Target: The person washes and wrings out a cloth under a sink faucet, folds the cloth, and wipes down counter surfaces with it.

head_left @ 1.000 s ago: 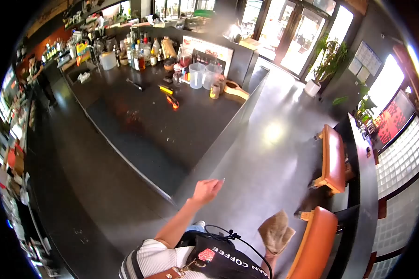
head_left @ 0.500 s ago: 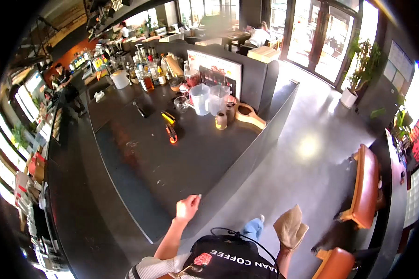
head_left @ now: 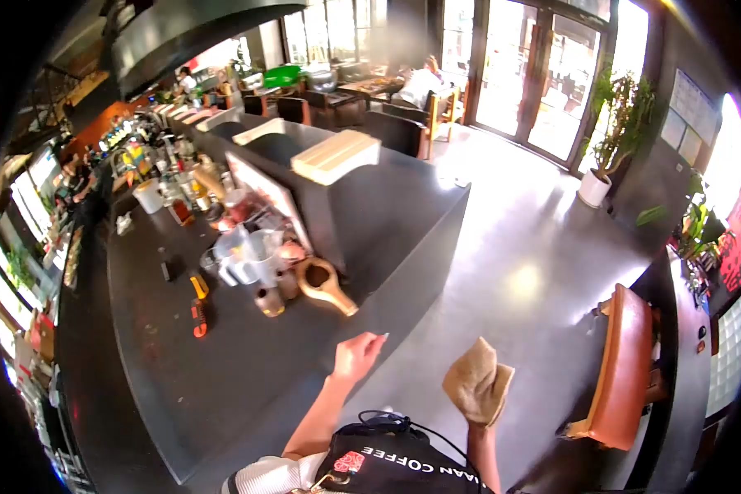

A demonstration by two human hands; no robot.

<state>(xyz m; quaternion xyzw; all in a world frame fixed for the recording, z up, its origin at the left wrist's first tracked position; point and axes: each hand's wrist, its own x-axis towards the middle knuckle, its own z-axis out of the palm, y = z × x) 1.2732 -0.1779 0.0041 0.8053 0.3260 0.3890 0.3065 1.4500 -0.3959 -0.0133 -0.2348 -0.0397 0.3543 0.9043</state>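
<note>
My left hand (head_left: pixel 358 356) is raised beside the edge of the dark counter (head_left: pixel 239 370), fingers curled together. Something pale shows at its fingertips, too small to name. A folded brown cloth (head_left: pixel 477 383) is in my right hand, over the floor right of the counter; the cloth covers most of that hand's fingers. The wooden-handled scoop-like holder (head_left: pixel 325 286) is the nearest object beyond my left hand. Around it stand a small jar (head_left: pixel 268 301) and clear plastic pitchers (head_left: pixel 263 251). Farther left lie an orange-and-black tool (head_left: pixel 198 317) and a yellow one (head_left: pixel 199 286).
A raised dark partition (head_left: pixel 387 198) with a wooden block (head_left: pixel 337 155) on top borders the counter. Brown benches, including one bench (head_left: pixel 621 366), line the right side. A potted plant (head_left: pixel 594 188) stands near glass doors (head_left: pixel 543 82). Other people are in the background.
My view has moved forward along the counter and turned, so the items on it appear closer and farther left. Both hands stay raised, the cloth still in my right.
</note>
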